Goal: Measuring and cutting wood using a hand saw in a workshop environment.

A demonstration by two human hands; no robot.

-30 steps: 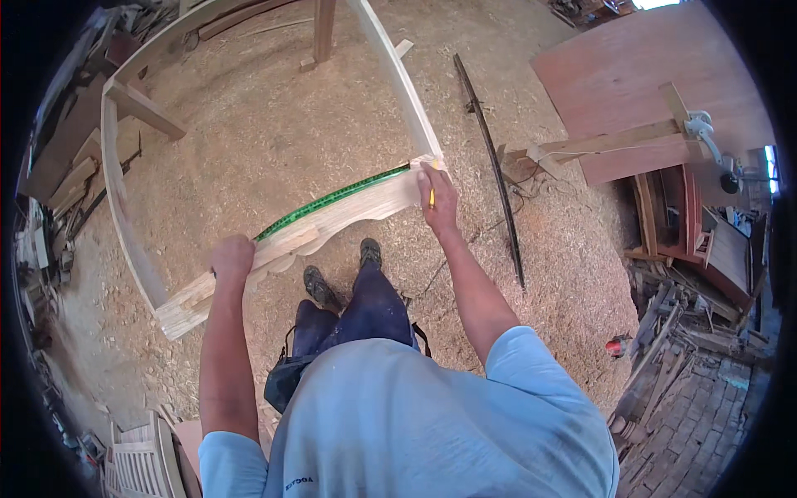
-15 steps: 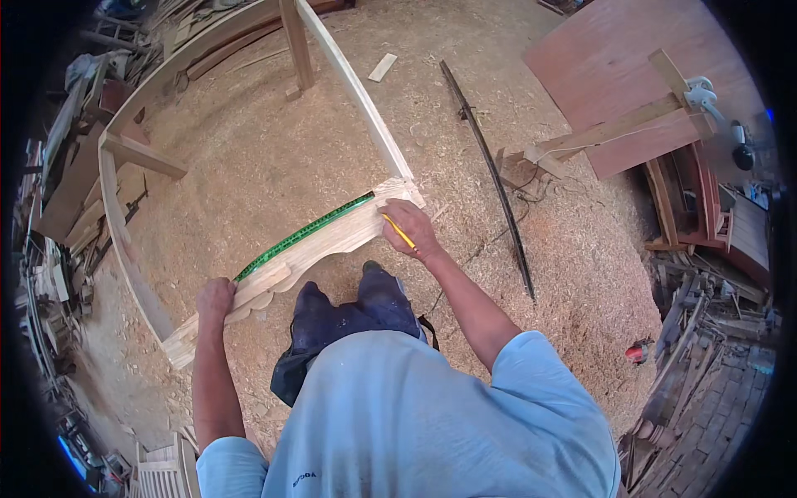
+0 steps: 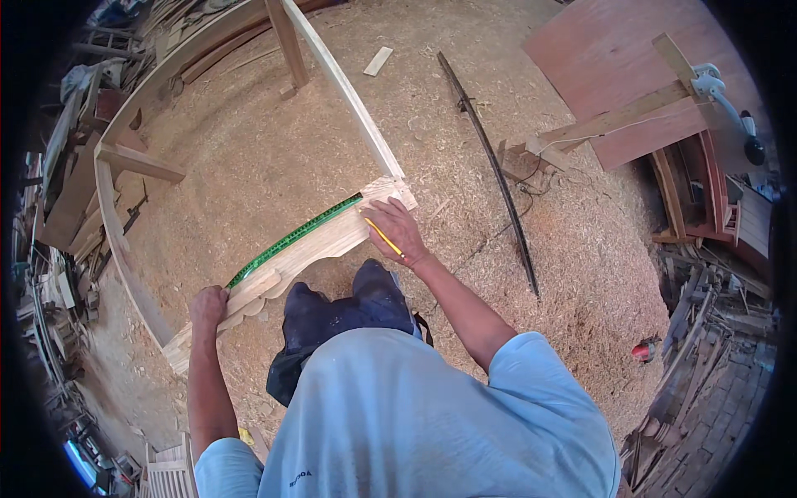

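Observation:
A pale wooden rail point(image 3: 328, 238) with a scalloped near edge spans the front of a large wooden frame. Along its far edge lies a green tape measure blade point(image 3: 295, 235), slightly bowed. My left hand point(image 3: 208, 306) is closed at the tape's left end, by a small wood strip point(image 3: 254, 287) on the rail; what its fingers wrap is partly hidden. At the rail's right end, my right hand point(image 3: 396, 232) holds a yellow pencil point(image 3: 383, 236), its tip close to the tape's right end. That hand rests over the rail near the corner joint.
The frame's side beam point(image 3: 344, 91) runs away from the right corner, and a curved side point(image 3: 116, 207) bounds the left. A long dark bar point(image 3: 490, 166) lies on the shaving-covered floor. Plywood point(image 3: 623, 66) leans at far right; scrap wood point(image 3: 79, 191) piles up at left.
My right hand and the pencil have moved slightly left along the rail, with more of the pencil showing. My left hand stays at the tape's left end. The whole view has shifted a little.

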